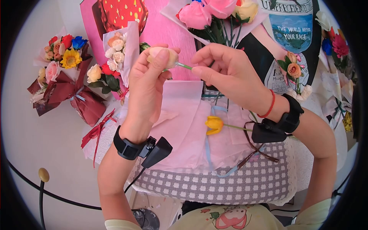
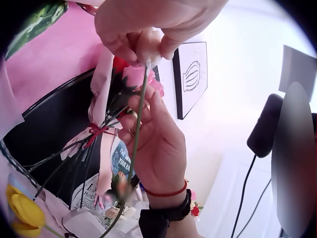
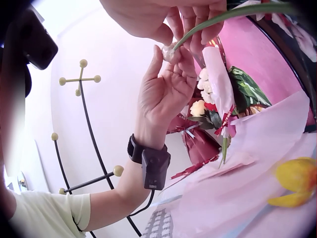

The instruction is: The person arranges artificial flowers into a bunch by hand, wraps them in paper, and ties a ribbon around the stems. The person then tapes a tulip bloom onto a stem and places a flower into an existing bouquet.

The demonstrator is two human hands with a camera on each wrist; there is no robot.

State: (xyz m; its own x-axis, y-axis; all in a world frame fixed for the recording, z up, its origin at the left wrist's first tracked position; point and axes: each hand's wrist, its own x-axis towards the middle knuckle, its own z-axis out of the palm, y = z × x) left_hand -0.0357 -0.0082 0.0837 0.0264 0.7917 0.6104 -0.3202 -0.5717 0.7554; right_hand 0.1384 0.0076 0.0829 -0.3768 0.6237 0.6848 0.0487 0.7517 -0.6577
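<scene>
My left hand (image 1: 147,80) pinches the pale cream flower head (image 1: 168,57) of an artificial flower between thumb and fingers. From the bloom's whitish base a green stem (image 2: 139,114) runs toward my right hand (image 1: 234,74). That hand's fingers are loosely bent, with thumb and fingertips close beside the stem and a gap between them. In the right wrist view the stem (image 3: 223,19) crosses in front of the right fingers. Below the hands, a yellow tulip (image 1: 214,125) lies on pink wrapping paper (image 1: 178,126).
A maroon-wrapped bouquet (image 1: 82,99) and a cream carnation bunch (image 1: 117,53) stand on the left. Pink roses (image 1: 195,17) are at the back. Blue ribbon (image 1: 209,153) and brown ribbon (image 1: 264,155) lie over a grey checked cloth (image 1: 214,188). A black rack (image 3: 94,134) stands left.
</scene>
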